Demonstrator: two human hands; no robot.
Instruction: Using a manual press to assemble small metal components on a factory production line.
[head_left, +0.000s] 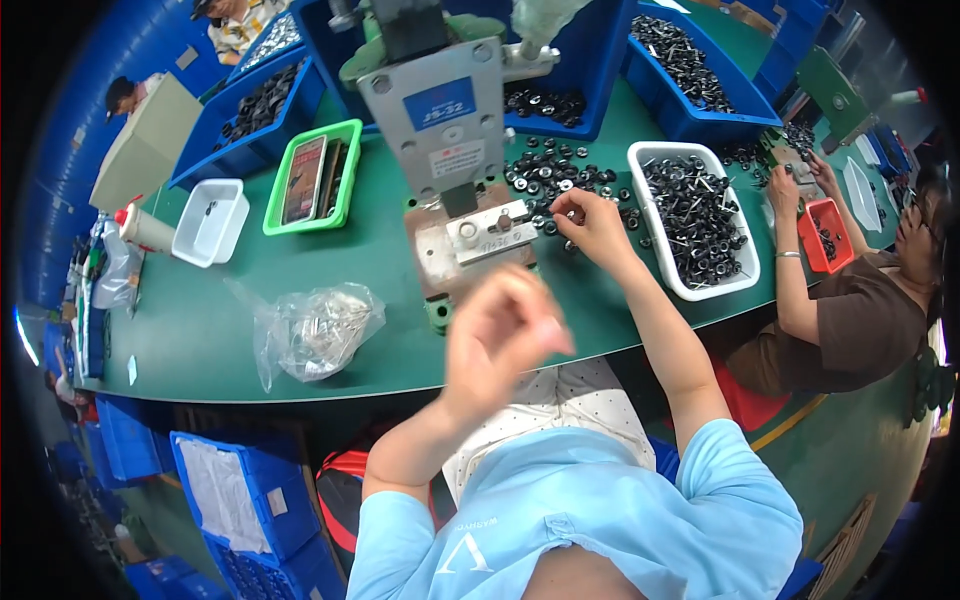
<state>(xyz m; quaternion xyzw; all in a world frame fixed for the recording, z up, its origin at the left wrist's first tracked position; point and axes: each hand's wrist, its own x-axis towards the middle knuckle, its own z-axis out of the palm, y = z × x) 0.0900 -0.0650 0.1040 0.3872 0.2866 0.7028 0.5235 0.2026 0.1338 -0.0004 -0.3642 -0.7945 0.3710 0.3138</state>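
Observation:
My right hand (597, 228) is over the scattered small black round caps (545, 172), thumb and fingertips closed in a pinch. Whatever lies between them is too small to make out. My left hand (500, 335) is raised in front of the press, smeared by motion, its fingers curled. Just beyond it stands the bench press (435, 120), a grey head over a metal base. A small steel fixture block (492, 236) sits on that base, below the ram. Right of my right hand, a white tray (697, 222) holds many black-capped metal pins.
A clear plastic bag (325, 330) of metal parts lies front left. Left stand a green basket (352, 180) holding a phone and a white tray (210, 225). Blue bins (690, 118) of parts line the back. A co-worker (850, 310) sits at right beside a red tray (828, 238).

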